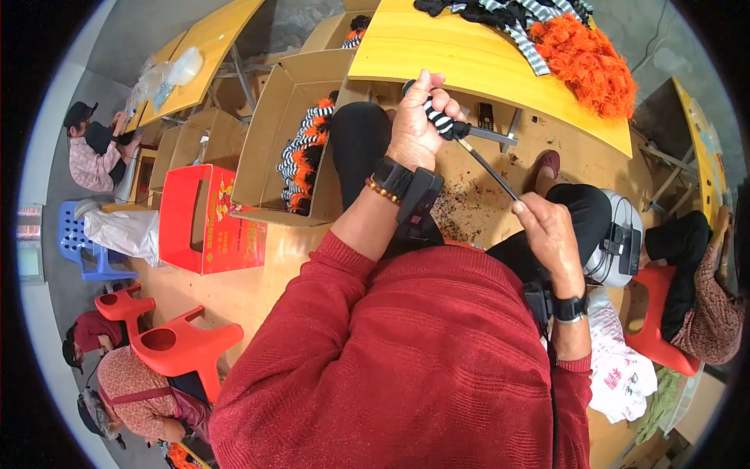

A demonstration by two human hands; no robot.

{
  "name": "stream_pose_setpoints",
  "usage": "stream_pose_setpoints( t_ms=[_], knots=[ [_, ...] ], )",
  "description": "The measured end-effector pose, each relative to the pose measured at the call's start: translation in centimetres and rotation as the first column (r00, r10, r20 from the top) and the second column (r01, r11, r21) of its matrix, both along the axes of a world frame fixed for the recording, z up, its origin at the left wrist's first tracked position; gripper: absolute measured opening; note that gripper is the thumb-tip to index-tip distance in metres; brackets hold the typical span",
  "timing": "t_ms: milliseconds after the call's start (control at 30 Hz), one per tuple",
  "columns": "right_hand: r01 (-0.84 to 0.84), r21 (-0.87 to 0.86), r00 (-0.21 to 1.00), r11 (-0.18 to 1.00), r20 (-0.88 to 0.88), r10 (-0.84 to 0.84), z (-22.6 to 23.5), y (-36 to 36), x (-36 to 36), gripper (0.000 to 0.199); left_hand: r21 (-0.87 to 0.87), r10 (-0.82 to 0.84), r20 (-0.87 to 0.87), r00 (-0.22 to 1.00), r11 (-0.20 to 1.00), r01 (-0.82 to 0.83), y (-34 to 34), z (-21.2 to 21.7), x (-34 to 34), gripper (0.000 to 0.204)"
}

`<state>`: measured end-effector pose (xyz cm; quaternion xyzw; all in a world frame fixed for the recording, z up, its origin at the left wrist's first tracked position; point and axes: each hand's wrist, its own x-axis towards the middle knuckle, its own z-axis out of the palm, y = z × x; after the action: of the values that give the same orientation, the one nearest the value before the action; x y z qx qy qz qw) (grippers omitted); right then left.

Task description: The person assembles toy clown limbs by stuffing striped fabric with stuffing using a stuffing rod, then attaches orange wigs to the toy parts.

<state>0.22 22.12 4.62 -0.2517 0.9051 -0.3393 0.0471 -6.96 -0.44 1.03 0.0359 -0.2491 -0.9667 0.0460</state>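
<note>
My left hand (416,129) is closed around a black-and-white striped knitted piece (444,123) near the front edge of the yellow table. A flat grey metal bar (494,136) sticks out beside the piece's black end. In my right hand (553,234), lower and to the right, is a thin dark rod (494,172). Its far tip, lighter in colour, meets or lies very near the black end of the knit; I cannot tell whether it goes inside. My left palm and fingers hide part of the striped piece.
On the yellow table (437,39) lie an orange fringed pile (582,66) and striped knitted pieces (525,43). Left of my knee, an open carton (269,117) holds striped and orange pieces, beside a red box (234,242). Scraps litter the floor. Other people sit at both sides.
</note>
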Motion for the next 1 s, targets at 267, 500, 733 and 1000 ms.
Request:
stream_pose_setpoints(
  t_ms=[267,500,733,1000],
  knots=[
    [0.095,-0.138,0.995,0.986,0.018,-0.094,0.5,0.8,1.0,0.026,-0.056,-0.029,-0.025,0.999,0.998,0.027,0.1,0.5,0.3,0.033],
    [0.058,-0.077,0.998,0.995,-0.009,-0.059,-0.6,0.7,1.0,0.024,-0.035,-0.098,-0.011,0.995,0.995,0.098,0.2,0.3,0.3,0.035],
    [0.055,-0.043,0.998,0.998,-0.038,-0.057,-0.5,0.7,1.3,0.024,-0.019,-0.141,-0.033,0.989,0.990,0.140,0.2,-0.1,0.2,0.036],
    [-0.006,0.037,0.999,0.999,-0.041,0.008,-0.7,0.1,0.9,0.025,-0.094,-0.176,-0.049,0.983,0.981,0.171,0.1,-0.1,0.5,0.033]
  ],
)
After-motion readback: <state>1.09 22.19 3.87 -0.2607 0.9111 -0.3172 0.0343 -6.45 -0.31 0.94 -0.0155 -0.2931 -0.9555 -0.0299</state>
